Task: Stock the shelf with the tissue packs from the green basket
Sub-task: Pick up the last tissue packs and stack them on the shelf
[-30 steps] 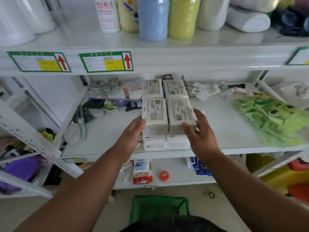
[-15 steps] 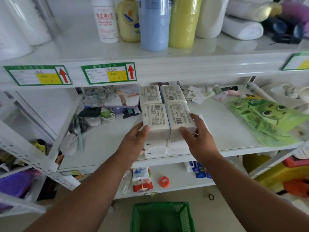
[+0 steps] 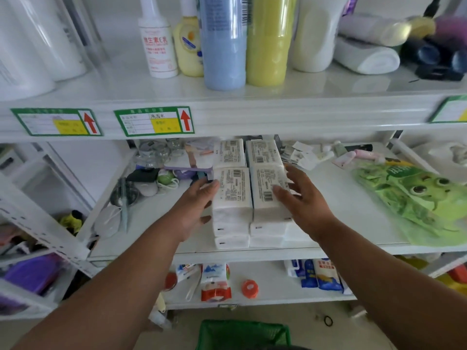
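White tissue packs stand in two stacked columns on the middle shelf [image 3: 151, 238]. The front left pack [image 3: 232, 190] and front right pack [image 3: 267, 188] lie on top of lower packs, with two more packs [image 3: 249, 154] behind them. My left hand [image 3: 194, 208] touches the left side of the front left stack with straight fingers. My right hand [image 3: 300, 198] rests on the top and right side of the front right pack, fingers spread. The green basket [image 3: 242, 334] sits on the floor below, only its rim in view.
Small clutter [image 3: 151, 178] fills the shelf's left part, and a green frog-print bag [image 3: 414, 200] lies at the right. Bottles [image 3: 225, 41] stand on the upper shelf. Packets and an orange tape roll [image 3: 249, 288] lie on the lower shelf.
Both hands have slid farther back along the front tissue stacks, and their fingers have loosened and spread. The view has moved closer to the shelf.
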